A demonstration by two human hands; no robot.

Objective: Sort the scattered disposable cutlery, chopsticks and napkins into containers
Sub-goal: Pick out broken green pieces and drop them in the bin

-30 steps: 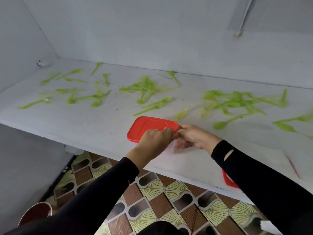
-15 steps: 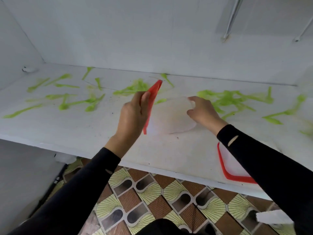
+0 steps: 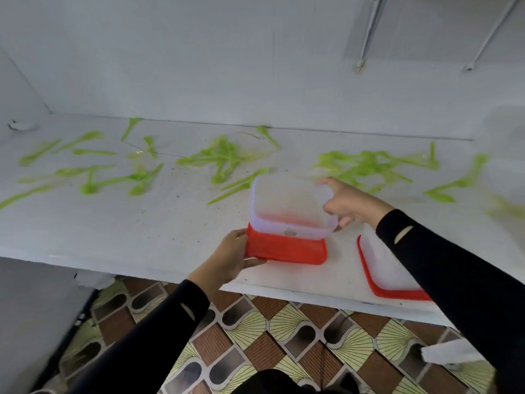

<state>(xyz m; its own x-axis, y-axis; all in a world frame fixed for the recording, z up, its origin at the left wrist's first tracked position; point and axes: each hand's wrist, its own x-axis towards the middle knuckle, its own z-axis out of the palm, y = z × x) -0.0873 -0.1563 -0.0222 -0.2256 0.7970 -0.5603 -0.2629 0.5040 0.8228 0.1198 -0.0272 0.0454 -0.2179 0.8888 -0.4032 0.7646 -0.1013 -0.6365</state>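
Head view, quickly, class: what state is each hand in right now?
Left hand: holding the red lid by its edge.
Right hand: gripping the clear container by its rim.

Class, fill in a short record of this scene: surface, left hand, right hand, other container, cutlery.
Surface: white counter
Left hand: grips red lid by its left edge
Right hand: holds clear container at its right rim
Other container: red-rimmed, near counter edge, partly behind right sleeve
Cutlery: green pieces scattered across counter's far side
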